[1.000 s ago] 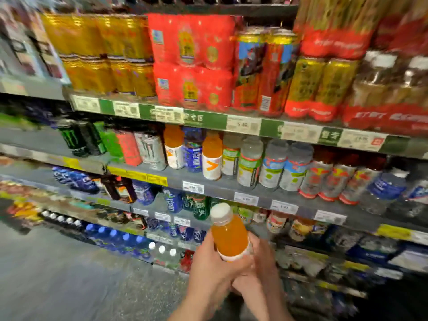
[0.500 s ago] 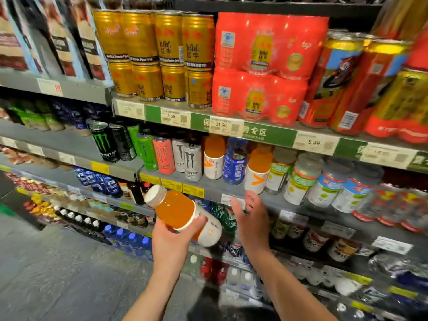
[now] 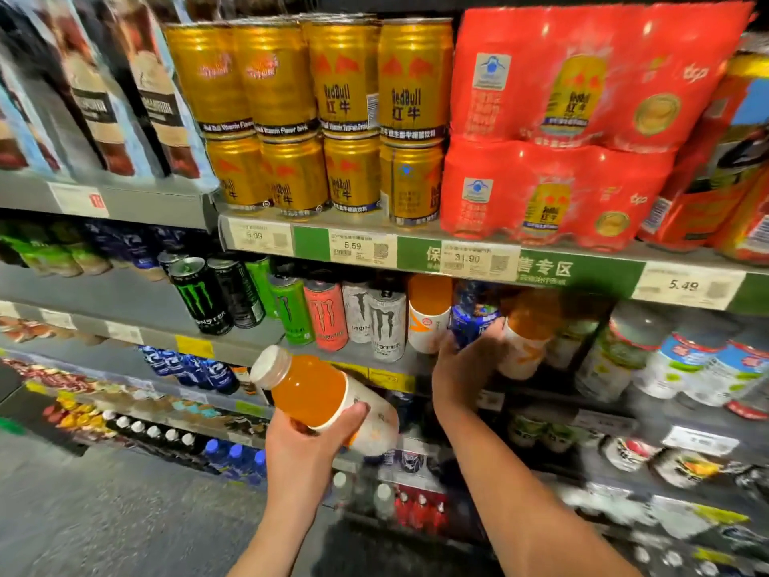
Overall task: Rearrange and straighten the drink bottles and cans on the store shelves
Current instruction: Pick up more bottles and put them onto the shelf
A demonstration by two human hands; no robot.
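My left hand grips an orange drink bottle with a white cap, tilted with the cap up and to the left, in front of the shelves. My right hand reaches onto the middle shelf and closes around a blue-labelled bottle. That bottle stands between two orange bottles with white labels, one on its left and one on its right. My fingers also touch the right one.
Monster cans stand left of the orange bottles. Clear bottles with green and blue labels fill the shelf to the right. Gold Red Bull cans and red multipacks sit on the shelf above. Lower shelves hold more bottles; grey floor at bottom left.
The view has moved closer to the shelf. My right hand rose from the shelf edge onto the blue-labelled bottle. My left hand still holds the tilted orange bottle.
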